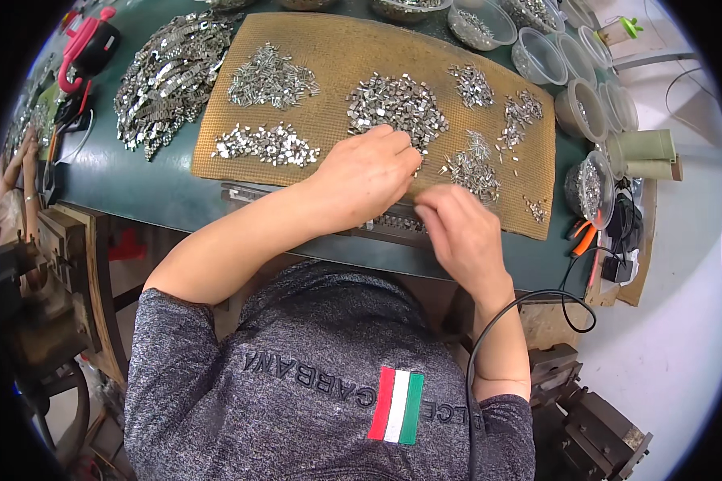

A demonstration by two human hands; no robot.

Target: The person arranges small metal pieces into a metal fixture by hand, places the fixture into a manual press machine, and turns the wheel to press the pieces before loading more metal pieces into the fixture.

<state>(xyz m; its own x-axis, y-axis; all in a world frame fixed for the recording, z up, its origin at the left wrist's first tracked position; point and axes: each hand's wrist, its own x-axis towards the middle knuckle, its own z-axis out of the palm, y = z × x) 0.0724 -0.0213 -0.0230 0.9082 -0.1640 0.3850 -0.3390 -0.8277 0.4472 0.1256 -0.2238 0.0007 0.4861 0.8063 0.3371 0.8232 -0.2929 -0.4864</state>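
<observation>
Fingers curled and pinched, your left hand (367, 172) sits at the near edge of the big pile of small metal pieces (395, 103) in the middle of the tan mesh mat (338, 48), fingertips (407, 159) right on the pile's fringe, though whether a piece is actually pinched there, I can't tell. Your right hand (461, 232) is just beside it, over the mat's near edge, fingers bent inward and thumb tucked; what it's got, if anything, is hidden behind the knuckles. Between and under the two hands, a dark slotted strip (393, 225) lies along the mat's near edge, mostly covered by your wrists.

Around you on the mat: a loose heap of pieces (269, 78) toward the far left corner, a flatter row (266, 146) near the left edge, a thin-pinned cluster (472, 170) just right of your left fingertips, and smaller scatters (521, 110) toward the right edge. Off the mat, on the green bench (128, 180), a large mound of bigger metal clips (168, 76) fills the far left. Clear plastic tubs (537, 56) curve round the far right corner, some with parts in them. Orange-handled pliers (583, 238) rest at the bench's right edge. A black cable (529, 301) loops over your right forearm.
</observation>
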